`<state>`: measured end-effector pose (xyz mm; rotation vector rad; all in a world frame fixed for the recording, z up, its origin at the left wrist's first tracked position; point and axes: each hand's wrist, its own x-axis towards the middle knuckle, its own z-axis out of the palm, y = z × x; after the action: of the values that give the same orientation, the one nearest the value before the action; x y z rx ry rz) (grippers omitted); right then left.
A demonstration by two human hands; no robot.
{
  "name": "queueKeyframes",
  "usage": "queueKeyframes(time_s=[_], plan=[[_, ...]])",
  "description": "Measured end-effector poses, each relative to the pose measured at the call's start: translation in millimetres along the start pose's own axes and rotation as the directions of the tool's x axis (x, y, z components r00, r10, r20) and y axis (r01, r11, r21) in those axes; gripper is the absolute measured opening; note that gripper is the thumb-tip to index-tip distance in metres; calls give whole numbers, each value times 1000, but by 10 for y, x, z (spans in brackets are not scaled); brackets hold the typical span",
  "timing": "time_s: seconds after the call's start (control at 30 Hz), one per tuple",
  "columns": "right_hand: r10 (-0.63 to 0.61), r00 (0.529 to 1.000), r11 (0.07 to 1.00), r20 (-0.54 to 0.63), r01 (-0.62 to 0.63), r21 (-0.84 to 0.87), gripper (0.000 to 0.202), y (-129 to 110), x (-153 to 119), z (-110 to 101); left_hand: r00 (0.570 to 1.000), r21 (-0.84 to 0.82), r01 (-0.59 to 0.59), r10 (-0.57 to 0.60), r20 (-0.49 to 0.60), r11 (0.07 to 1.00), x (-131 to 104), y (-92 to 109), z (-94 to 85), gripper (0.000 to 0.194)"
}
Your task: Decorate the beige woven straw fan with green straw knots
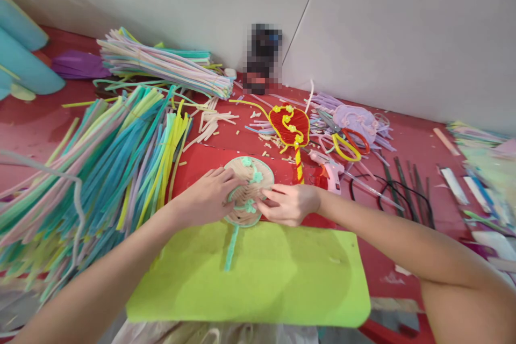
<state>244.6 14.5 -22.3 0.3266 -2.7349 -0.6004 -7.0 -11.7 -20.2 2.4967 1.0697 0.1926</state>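
A round beige fan (242, 215) with a mint green rim, mint flowers and a mint handle (231, 250) lies at the middle, its handle over a lime green mat (282, 279). My left hand (209, 193) rests on the fan's left side, palm down, fingers apart over its surface. At the right edge of the fan is my right hand (288, 204), its fingers bent together near the lower mint flower; whatever they pinch is too small to make out. Behind lies a red fan (288, 123) with yellow trim and flowers.
Bundles of coloured pipe cleaners (121, 156) cover the left side. A pink glue gun (332, 172), scissors (346, 145) and a lilac piece (355, 121) lie right of the red fan. Dark cables and sticks are further right. A blurred dark object (262, 59) stands at the wall.
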Motion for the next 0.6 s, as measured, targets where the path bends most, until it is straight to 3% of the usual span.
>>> queueKeyframes(time_s=[0.6], plan=[[-28, 997, 1000, -75, 28, 3, 23, 35, 11, 93, 999, -61, 0, 2, 42, 998, -33, -21, -64, 31]])
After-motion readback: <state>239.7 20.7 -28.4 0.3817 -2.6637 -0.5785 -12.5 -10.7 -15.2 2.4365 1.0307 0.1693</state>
